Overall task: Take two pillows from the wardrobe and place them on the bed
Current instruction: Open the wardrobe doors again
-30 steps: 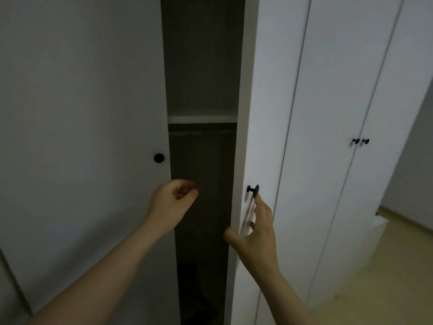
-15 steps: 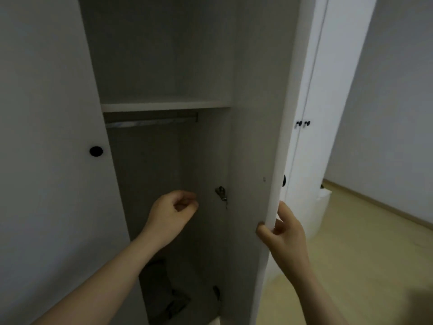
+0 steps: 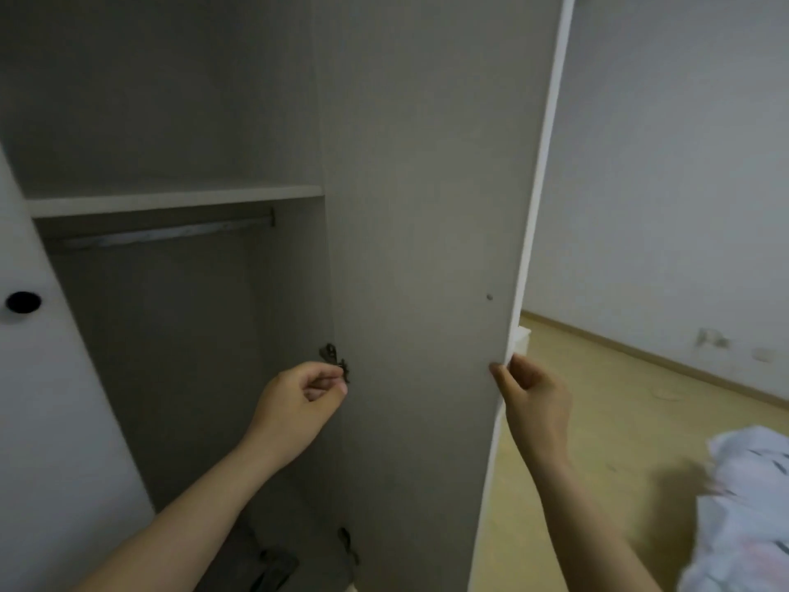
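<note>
The white wardrobe [image 3: 179, 121] stands open in front of me. My right hand [image 3: 531, 397] grips the free edge of its right door [image 3: 427, 249], which is swung wide. My left hand [image 3: 301, 401] hovers in the opening with its fingers loosely curled and nothing in them, just in front of a door hinge [image 3: 335, 361]. Inside I see a shelf [image 3: 170, 200] and a bare hanging rail [image 3: 162, 235]. No pillow shows in the lit part of the compartment; something dark [image 3: 273, 568] lies at its bottom.
The left wardrobe door [image 3: 38, 378] with a black knob [image 3: 23, 302] stands at my left. Light wooden floor [image 3: 632, 412] and a grey wall [image 3: 683, 185] lie to the right. Crumpled white patterned fabric [image 3: 751, 519] fills the lower right corner.
The right door has swung further open under my right hand, and the view has turned right. The other wardrobe doors have dropped out of sight and the white fabric has come into view.
</note>
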